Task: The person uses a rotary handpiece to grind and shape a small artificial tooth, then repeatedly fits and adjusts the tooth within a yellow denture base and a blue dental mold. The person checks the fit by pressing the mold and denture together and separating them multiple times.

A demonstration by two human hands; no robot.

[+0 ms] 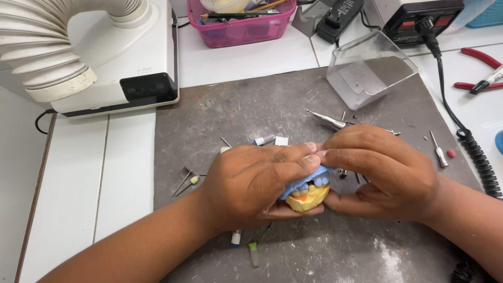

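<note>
Left hand (257, 186): curled around a yellow dental cast (310, 197) from the left, grip closed on it, fingers laid over the blue mould (314, 178) on top
Right hand (380, 175): cupped against the cast from the right, grip closed, fingertips pressing the blue mould beside the left fingers
Cast: held between both hands just above a grey mat (262, 110), near its middle; a spot of orange shows between blue and yellow
Mat: scratched and dusty, lying on a white tiled desk (131, 173); small burs (186, 181) scattered left of the hands; a metal handpiece (327, 120) lies just behind the right hand
Behind: clear plastic box (372, 68) at the mat's far corner; pink basket (238, 26) beyond it; white suction unit (120, 57) with ribbed hose at far left
Right edge: coiled black cable (479, 160); red-handled pliers (479, 57)
</note>
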